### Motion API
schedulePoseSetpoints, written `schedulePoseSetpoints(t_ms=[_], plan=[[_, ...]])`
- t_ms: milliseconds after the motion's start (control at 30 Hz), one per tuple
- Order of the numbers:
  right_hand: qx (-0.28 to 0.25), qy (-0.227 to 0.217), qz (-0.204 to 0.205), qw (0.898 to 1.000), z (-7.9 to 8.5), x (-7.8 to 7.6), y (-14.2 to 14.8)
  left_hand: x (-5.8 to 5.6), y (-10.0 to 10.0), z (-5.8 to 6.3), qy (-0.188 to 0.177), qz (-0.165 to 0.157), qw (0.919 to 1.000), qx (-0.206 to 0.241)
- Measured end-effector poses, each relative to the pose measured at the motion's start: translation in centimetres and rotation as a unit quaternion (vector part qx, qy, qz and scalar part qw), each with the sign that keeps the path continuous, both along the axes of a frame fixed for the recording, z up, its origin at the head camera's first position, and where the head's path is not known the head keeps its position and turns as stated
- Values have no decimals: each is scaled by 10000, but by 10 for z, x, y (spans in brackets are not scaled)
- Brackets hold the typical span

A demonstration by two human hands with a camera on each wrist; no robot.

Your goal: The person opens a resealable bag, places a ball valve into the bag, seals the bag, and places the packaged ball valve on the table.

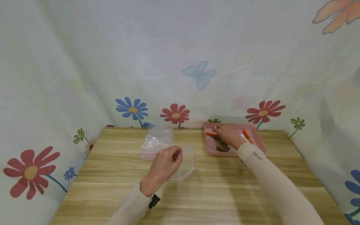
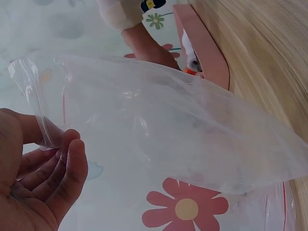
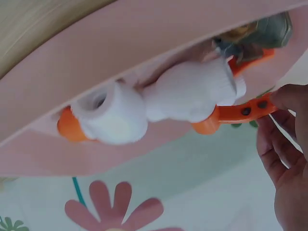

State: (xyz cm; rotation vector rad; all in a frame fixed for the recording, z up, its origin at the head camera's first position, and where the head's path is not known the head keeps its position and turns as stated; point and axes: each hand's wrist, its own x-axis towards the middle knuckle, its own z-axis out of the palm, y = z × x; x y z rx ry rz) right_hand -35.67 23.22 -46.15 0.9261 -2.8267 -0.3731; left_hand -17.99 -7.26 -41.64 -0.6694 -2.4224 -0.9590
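Note:
My left hand [image 1: 166, 164] pinches the edge of a clear zip bag [image 1: 187, 162] with a red line along one side. In the left wrist view the bag [image 2: 144, 125] spreads out beyond the fingertips, and nothing shows inside it. Over at the right, my right hand [image 1: 229, 134] reaches into a pink tray [image 1: 222, 154]. In the right wrist view its thumb and fingers pinch the end of an orange piece [image 3: 240, 114] with dark round spots. That piece lies against a white rounded piece [image 3: 187, 91]; whether they are joined I cannot tell.
Another white piece [image 3: 115, 110] with a hole lies in the tray, beside an orange part [image 3: 70, 126]. A dark grey-brown piece [image 1: 222, 147] lies near the tray's front rim. Flat clear bags [image 1: 157, 140] lie on the wooden table [image 1: 112, 181], left of the tray. A patterned cloth [image 1: 157, 47] hangs behind.

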Motion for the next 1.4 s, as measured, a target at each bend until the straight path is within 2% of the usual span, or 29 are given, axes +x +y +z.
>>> schedulePoseSetpoints(t_ms=[167,400,633,867,1033,1200,1400], plan=[[-28,-85,-73,9999,17,7,16,-1,-1,1,35,17,10000,-18],[-97,-140,-618,9979,33,17,37,0,-1,1,71,75,9999,-57],[-523,240,-495,9971,42,18,52,0,-2,1,128,101,9998,-99],[-857,401,-523,9941,56,24,63,-1,-3,1,164,28,9998,-84],[-857,468,-514,9939,70,35,62,-2,-2,0,220,26,9997,-77],[-1018,421,-576,9922,86,49,55,-2,-2,0,126,65,9999,-60],[-1298,698,-102,9890,100,67,44,-3,-3,1,143,63,9999,-70]])
